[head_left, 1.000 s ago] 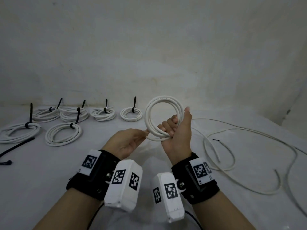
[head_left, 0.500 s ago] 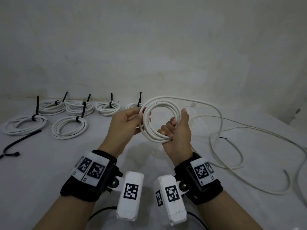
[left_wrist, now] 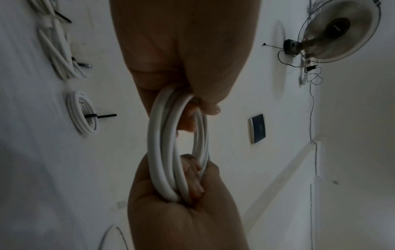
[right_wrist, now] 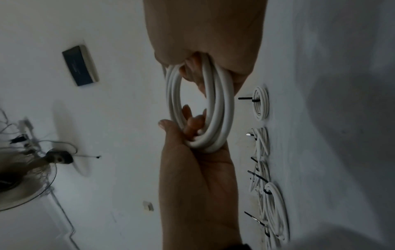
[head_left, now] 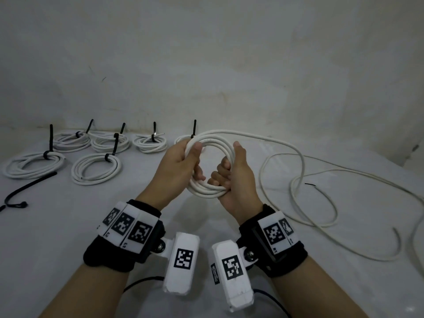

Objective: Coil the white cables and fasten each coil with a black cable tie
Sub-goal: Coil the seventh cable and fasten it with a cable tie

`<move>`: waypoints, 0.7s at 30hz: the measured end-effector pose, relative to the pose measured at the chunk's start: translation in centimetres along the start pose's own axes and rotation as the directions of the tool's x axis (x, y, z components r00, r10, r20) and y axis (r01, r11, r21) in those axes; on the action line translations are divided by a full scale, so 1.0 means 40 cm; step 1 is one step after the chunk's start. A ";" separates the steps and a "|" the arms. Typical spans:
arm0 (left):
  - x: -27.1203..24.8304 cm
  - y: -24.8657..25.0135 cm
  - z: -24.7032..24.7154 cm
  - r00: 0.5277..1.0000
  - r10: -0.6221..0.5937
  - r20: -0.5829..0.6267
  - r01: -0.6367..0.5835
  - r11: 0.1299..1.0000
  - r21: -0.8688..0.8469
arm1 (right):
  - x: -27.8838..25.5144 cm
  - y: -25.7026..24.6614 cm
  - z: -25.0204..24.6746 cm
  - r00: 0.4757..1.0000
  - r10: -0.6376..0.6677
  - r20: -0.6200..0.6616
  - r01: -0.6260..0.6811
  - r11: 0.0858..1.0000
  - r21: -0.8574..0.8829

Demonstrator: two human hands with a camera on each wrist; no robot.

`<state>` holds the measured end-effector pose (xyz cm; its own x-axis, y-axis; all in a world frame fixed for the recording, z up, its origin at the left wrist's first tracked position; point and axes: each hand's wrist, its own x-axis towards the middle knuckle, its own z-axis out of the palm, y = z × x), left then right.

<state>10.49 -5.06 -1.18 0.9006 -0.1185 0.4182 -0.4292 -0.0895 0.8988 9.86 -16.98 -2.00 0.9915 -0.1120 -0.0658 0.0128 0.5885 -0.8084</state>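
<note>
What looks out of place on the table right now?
Little stands out. A loose black cable tie lies alone at the left, apart from the six tied coils. Both hands grip the unfinished coil, its tail sprawling right.

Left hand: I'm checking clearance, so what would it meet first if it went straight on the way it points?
Probably the tied white cable coil with a black cable tie lying just beyond the left hand; depth is unclear.

White wall (head_left: 206, 53), wall fan (left_wrist: 333, 30)
</note>
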 end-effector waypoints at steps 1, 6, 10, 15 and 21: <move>0.001 -0.002 -0.004 1.000 -0.020 -0.016 0.020 1.000 -0.013 | -0.004 0.000 0.004 1.000 0.007 0.018 -0.006 0.999 -0.041; 0.009 -0.018 -0.022 0.989 -0.014 -0.145 0.021 0.999 0.046 | -0.006 -0.006 -0.004 0.889 -0.440 0.130 0.415 0.652 -0.634; 0.005 -0.023 -0.023 0.984 0.048 -0.169 -0.031 0.995 0.100 | 0.004 -0.051 -0.030 0.632 -0.692 0.348 0.590 0.140 -0.795; 0.004 -0.022 -0.019 0.989 0.009 -0.149 -0.007 1.000 0.018 | 0.007 -0.085 -0.040 0.391 -0.701 0.596 0.641 -0.257 -0.723; 0.005 -0.018 -0.014 0.985 -0.160 -0.056 0.136 0.942 -0.308 | 0.003 -0.080 -0.047 0.712 -0.476 0.516 0.586 -0.003 -0.810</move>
<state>11.02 -4.48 -1.65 0.9601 -0.0469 0.2756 -0.2609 0.2039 0.9436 9.70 -20.39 -0.53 0.7665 0.0537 0.6399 0.4762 -0.7160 -0.5104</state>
